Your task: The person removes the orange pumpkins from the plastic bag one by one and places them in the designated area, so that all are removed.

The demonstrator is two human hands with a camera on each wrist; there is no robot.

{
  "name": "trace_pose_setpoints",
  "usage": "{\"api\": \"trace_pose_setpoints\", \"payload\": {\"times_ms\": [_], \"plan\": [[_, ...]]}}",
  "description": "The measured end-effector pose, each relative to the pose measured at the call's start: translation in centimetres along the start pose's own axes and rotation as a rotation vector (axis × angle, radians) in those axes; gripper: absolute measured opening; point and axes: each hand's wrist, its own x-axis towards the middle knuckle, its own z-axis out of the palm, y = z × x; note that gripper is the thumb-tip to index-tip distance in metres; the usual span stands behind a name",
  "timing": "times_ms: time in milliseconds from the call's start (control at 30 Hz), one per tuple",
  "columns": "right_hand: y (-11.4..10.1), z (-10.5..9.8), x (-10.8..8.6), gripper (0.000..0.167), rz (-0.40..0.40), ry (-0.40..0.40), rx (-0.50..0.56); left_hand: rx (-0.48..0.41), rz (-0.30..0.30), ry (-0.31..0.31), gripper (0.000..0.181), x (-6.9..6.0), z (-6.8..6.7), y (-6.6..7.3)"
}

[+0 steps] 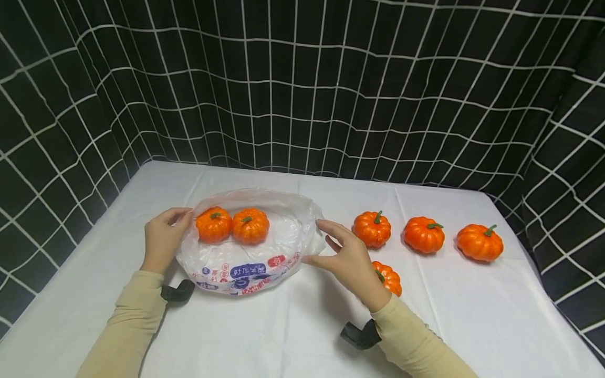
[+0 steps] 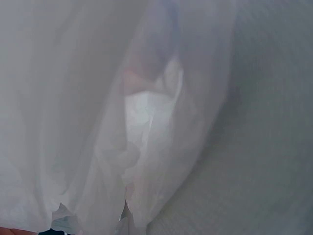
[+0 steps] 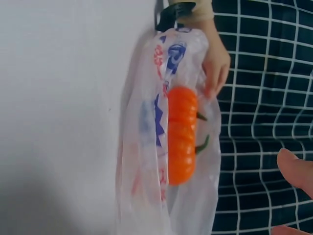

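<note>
A thin white plastic bag with red and blue print lies on the table, its mouth spread upward. Two small orange pumpkins with green stems sit side by side inside it. My left hand pinches the bag's left rim between thumb and fingers. At the right rim is my right hand, thumb and fingers apart; whether the fingertips touch the plastic I cannot tell. The right wrist view shows the bag's side, the pumpkins and a fingertip of the right hand. Translucent plastic fills most of the left wrist view.
Three more pumpkins stand in a row to the right: one near the bag, a middle one and a far one. Another pumpkin is partly hidden behind my right wrist. Black curtains with white grid lines surround the white-covered table.
</note>
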Motion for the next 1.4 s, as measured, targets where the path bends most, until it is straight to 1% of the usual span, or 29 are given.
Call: {"api": "trace_pose_setpoints", "payload": {"times_ms": [133,367,533,733,867,1033,1300,1400], "plan": [[-0.1,1.6,1.2,0.073,-0.013,-0.025,0.011,-0.012,0.015,0.018,0.025,0.1,0.1,-0.1],[-0.2,4.1,3.1,0.076,-0.003,-0.06,0.037,-0.015,0.007,0.009,0.026,0.3,0.1,-0.4],[-0.3,5.5,4.2,0.076,-0.009,-0.054,0.046,-0.018,0.0,0.003,0.027,0.3,0.2,-0.4],[0.0,7.1,5.5,0.074,-0.01,-0.056,0.01,-0.025,-0.008,-0.001,0.027,0.4,0.4,-0.5],[0.4,8.0,6.2,0.072,-0.004,-0.065,-0.008,-0.029,-0.017,0.001,0.027,0.4,0.4,-0.7],[0.7,9.0,6.9,0.074,0.013,-0.072,-0.004,-0.039,-0.018,-0.009,0.027,0.4,0.4,-0.7],[1.1,10.1,7.7,0.077,0.089,-0.086,0.002,-0.036,-0.024,-0.007,0.028,0.5,0.1,-0.7],[1.5,10.4,7.9,0.078,0.093,-0.09,0.016,-0.042,-0.019,-0.005,0.028,0.5,0.1,-0.8]]}}
